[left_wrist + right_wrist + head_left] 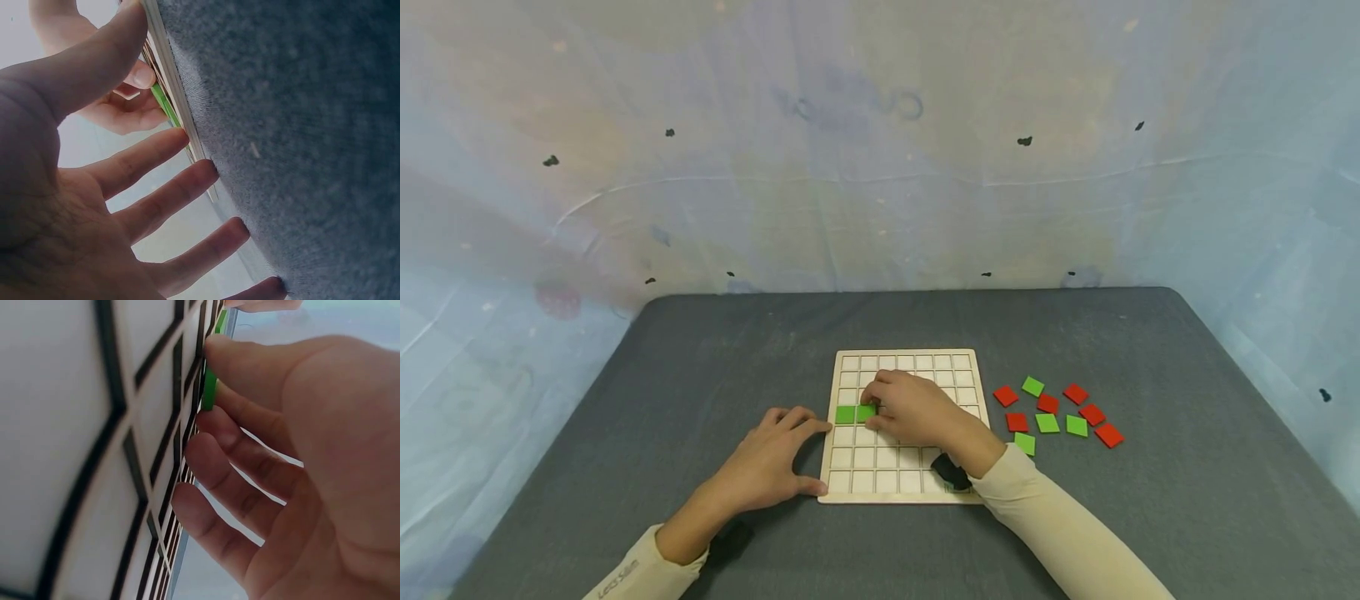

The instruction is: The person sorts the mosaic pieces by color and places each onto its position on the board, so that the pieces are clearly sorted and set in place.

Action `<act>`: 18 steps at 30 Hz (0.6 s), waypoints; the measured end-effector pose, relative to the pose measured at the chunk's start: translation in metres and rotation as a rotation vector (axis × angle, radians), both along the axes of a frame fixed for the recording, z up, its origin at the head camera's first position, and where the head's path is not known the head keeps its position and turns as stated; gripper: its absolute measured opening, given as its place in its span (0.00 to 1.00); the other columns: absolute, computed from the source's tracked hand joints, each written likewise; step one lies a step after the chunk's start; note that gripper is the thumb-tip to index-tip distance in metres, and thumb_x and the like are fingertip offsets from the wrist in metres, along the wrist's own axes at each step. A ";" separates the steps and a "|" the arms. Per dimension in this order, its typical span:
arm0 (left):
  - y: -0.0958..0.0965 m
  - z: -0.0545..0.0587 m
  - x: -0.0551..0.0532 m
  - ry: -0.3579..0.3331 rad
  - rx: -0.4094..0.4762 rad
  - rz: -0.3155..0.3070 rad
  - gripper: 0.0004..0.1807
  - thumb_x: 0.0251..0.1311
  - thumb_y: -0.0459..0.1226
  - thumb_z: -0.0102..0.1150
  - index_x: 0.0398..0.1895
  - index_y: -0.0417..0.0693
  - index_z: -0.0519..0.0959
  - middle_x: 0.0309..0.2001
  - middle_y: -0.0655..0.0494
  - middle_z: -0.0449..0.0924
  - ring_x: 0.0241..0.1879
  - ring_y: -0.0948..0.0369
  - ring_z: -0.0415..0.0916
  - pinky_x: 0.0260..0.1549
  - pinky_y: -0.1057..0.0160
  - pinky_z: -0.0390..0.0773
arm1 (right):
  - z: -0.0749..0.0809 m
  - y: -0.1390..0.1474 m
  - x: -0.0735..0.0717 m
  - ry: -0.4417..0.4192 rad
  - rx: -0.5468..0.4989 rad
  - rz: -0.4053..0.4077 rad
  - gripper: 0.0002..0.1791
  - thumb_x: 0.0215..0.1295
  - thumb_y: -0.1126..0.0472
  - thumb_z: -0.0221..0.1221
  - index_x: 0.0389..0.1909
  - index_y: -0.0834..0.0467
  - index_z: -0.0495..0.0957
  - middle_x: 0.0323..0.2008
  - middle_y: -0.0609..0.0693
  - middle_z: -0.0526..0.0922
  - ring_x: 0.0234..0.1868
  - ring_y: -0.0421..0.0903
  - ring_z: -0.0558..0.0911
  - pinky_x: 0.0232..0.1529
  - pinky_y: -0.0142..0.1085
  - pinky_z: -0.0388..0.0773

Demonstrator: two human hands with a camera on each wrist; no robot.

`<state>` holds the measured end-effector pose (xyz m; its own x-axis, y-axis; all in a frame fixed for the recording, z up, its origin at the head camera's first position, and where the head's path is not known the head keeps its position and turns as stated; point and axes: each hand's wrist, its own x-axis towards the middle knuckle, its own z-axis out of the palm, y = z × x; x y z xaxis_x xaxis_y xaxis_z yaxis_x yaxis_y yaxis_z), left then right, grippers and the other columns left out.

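A wooden grid board lies flat on the table, its square cells edged by thin raised lines. In the head view two green square tiles sit side by side in one row at its left, one of them the outer green tile. My right hand is over the board and pinches the inner green tile between thumb and fingertips. My left hand is at the board's left edge, fingers spread. Its thumb and a fingertip touch that edge, while other fingertips rest on the table, as the left wrist view shows.
Right of the board lie several loose tiles, among them a red tile and a green tile. The table has a dark grey cloth cover. A pale patterned curtain hangs behind it.
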<state>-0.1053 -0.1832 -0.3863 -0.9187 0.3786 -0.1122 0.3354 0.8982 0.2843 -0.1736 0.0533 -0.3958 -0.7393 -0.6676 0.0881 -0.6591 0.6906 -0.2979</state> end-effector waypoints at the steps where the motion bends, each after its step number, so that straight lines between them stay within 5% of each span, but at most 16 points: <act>1: 0.000 0.000 0.000 -0.002 0.000 0.002 0.40 0.42 0.54 0.79 0.62 0.59 0.77 0.60 0.56 0.73 0.62 0.46 0.67 0.47 0.37 0.75 | 0.000 0.000 0.000 -0.002 -0.003 -0.001 0.16 0.65 0.48 0.66 0.51 0.48 0.83 0.45 0.42 0.81 0.41 0.39 0.79 0.42 0.36 0.79; 18: -0.001 -0.001 0.000 0.016 -0.009 -0.015 0.40 0.42 0.54 0.79 0.63 0.59 0.77 0.61 0.56 0.73 0.61 0.46 0.68 0.46 0.37 0.75 | 0.002 0.001 0.002 -0.059 -0.003 -0.022 0.21 0.63 0.48 0.67 0.57 0.46 0.81 0.46 0.41 0.82 0.41 0.37 0.80 0.41 0.34 0.79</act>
